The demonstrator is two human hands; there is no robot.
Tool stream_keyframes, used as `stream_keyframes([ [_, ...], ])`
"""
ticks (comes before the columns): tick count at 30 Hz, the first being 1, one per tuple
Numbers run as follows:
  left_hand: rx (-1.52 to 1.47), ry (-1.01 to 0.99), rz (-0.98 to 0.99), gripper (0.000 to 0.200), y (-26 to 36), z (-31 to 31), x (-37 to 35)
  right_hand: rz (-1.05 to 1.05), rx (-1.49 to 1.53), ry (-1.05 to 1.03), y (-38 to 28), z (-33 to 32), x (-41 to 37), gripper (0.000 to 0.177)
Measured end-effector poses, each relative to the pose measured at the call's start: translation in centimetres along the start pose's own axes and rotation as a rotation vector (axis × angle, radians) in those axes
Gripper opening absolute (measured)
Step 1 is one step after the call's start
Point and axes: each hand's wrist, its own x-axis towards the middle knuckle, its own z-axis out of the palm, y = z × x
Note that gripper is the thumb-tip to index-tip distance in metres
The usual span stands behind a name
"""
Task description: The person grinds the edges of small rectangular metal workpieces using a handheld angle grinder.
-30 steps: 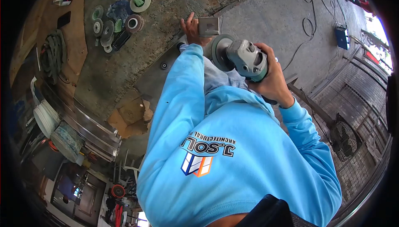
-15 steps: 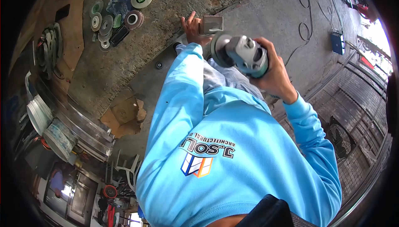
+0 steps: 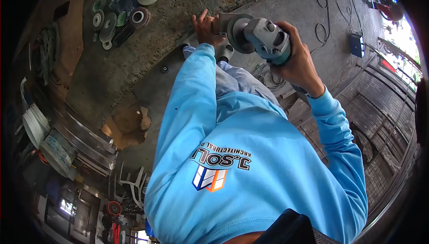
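My right hand (image 3: 298,63) is wrapped around an angle grinder (image 3: 268,38), its grey gearhead towards the left. The grinder's round disc (image 3: 240,33) is at a square-sided metal piece (image 3: 223,20) by the edge of the worn workbench (image 3: 174,25) and covers much of it in this view. My left hand (image 3: 208,30) is at the left side of that metal piece, holding it at the bench edge. Two of its fingers stretch away over the bench top, while its thumb side lies against the metal.
Several grinding discs (image 3: 107,27), a flap wheel (image 3: 139,17) and a blue cloth (image 3: 123,2) lie on the bench. A torn cardboard box (image 3: 127,125) is below at left. Cables (image 3: 324,32) and a blue box (image 3: 356,44) are on the floor at right. White plastic chairs (image 3: 132,183) stand behind left.
My right hand has raised the grinder, bringing its disc over the metal piece. My left hand has stayed by the piece. The whole view has shifted slightly.
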Motion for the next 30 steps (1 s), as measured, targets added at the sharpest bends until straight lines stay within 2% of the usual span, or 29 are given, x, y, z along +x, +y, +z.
stream_keyframes([
  [3,0.165,0.0,0.065,0.084,-0.1,0.6,0.2,0.002,-0.019,-0.042,-0.7,0.1,-1.6,0.096],
  [6,0.085,-0.059,0.053,0.089,-0.1,-0.1,0.1,0.033,0.002,-0.098,-0.9,0.4,-3.6,0.098],
  [12,0.123,0.046,0.112,0.096,-0.3,0.5,0.1,0.052,-0.052,-0.01,-1.0,0.4,-2.0,0.095],
  [16,0.124,-0.012,0.086,0.099,0.2,-0.1,0.2,0.04,-0.025,0.023,-0.7,-0.1,0.2,0.09],
  [20,0.158,-0.02,0.08,0.089,0.0,0.0,0.3,0.053,-0.018,0.011,-1.2,0.0,-0.4,0.092],
  [22,0.091,-0.029,0.069,0.08,-0.5,0.3,0.0,0.01,-0.041,-0.041,-1.5,0.0,-1.4,0.094],
  [23,0.09,-0.027,0.068,0.08,-0.7,0.5,0.0,0.061,-0.011,-0.086,-1.6,-0.1,-1.9,0.095],
  [25,0.0,-0.024,-0.013,0.075,-0.6,0.6,-0.2,0.067,-0.012,-0.082,-1.7,-0.1,-1.7,0.095],
  [28,0.129,-0.035,0.055,0.074,-0.6,0.6,-0.1,0.064,-0.029,-0.044,-1.2,-0.2,-0.5,0.093],
  [30,0.099,-0.043,0.034,0.073,-0.4,0.6,-0.1,0.156,0.086,0.013,-0.4,-0.1,0.5,0.093],
])
